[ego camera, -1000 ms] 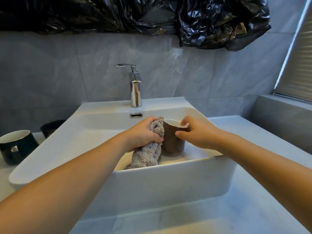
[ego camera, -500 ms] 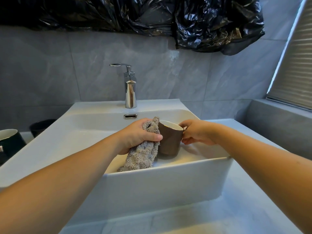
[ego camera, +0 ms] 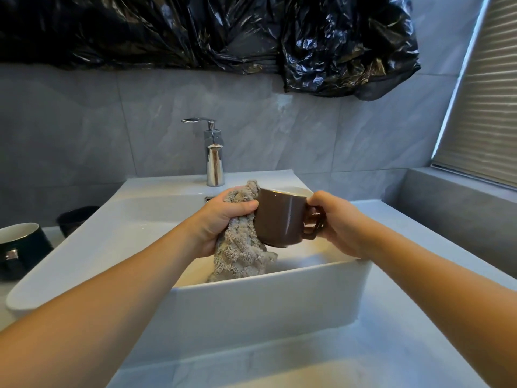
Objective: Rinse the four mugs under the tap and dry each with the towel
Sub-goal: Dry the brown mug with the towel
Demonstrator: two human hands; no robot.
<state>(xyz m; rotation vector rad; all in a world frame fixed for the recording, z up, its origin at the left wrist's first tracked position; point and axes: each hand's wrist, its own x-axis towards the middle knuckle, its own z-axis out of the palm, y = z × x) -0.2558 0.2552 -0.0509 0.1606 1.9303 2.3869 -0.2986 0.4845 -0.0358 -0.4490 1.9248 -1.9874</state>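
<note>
Three mugs are in sight: one brown mug (ego camera: 279, 217) over the sink, two dark mugs at far left, one white-lined (ego camera: 19, 247), one behind it (ego camera: 75, 219). One grey towel (ego camera: 240, 253). One chrome tap (ego camera: 214, 158). One white sink (ego camera: 251, 301). Two hands, the left hand (ego camera: 221, 219) and the right hand (ego camera: 340, 222).

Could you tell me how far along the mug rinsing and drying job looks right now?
In hand: the right hand holds the brown mug by its handle over the sink while the left hand presses the towel against its side. The tap is not running. Two dark mugs wait at left; their state and the fourth mug are unclear.
</note>
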